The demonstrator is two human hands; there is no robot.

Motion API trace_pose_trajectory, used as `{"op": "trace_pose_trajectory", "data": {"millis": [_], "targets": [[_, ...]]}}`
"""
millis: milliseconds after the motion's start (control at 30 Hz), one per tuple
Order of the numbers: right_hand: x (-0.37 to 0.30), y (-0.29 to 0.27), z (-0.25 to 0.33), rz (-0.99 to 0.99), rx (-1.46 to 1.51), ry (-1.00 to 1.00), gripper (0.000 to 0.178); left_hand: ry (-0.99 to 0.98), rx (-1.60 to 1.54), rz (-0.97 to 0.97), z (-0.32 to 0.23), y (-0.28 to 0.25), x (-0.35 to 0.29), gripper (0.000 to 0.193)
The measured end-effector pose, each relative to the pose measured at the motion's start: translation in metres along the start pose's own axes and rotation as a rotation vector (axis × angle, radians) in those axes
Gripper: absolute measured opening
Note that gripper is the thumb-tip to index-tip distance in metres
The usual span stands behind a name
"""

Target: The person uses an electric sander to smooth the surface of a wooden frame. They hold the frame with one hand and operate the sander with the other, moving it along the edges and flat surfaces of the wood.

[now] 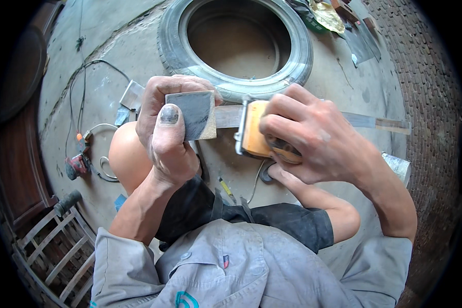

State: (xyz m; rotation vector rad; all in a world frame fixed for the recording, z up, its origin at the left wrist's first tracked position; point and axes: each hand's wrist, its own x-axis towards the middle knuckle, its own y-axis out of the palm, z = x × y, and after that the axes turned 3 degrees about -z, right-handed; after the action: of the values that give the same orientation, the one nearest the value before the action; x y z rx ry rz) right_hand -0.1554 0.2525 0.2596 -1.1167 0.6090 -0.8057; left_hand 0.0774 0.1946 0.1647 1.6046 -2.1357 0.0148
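My left hand (167,128) is raised in front of me, closed on a small square block (192,115) with a dark grey face and a paler corner. Its thumb presses on the near face while the fingers curl behind. To the right, my right hand (308,131) grips a yellow-orange power sander (255,128) with a metal-edged pad. The pad's side faces the block, with a gap between them. Behind the sander runs a long, flat, pale strip (228,117), reaching out past my right wrist. Whether the strip joins the block cannot be seen.
A large tyre (174,43) lies on the concrete just beyond my hands. Cables and a red-and-black power tool (77,166) are at the left, above a slatted chair (61,251). Between my legs lies a yellow pen-like tool (226,189). Brickwork (421,66) borders the right side.
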Motion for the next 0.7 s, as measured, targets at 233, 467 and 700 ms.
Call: {"op": "trace_pose_trajectory", "data": {"millis": [233, 467, 700], "targets": [[-0.024, -0.008, 0.001, 0.028, -0.026, 0.038, 0.052, 0.015, -0.016, 0.026, 0.001, -0.001, 0.001, 0.036], [0.011, 0.011, 0.017, -0.055, 0.024, -0.062, 0.040, 0.024, -0.020, 0.031, 0.002, -0.004, 0.003, 0.036], [0.008, 0.003, 0.020, 0.010, -0.048, -0.034, 0.041, 0.019, -0.029, 0.008, 0.004, -0.006, 0.003, 0.038]]}}
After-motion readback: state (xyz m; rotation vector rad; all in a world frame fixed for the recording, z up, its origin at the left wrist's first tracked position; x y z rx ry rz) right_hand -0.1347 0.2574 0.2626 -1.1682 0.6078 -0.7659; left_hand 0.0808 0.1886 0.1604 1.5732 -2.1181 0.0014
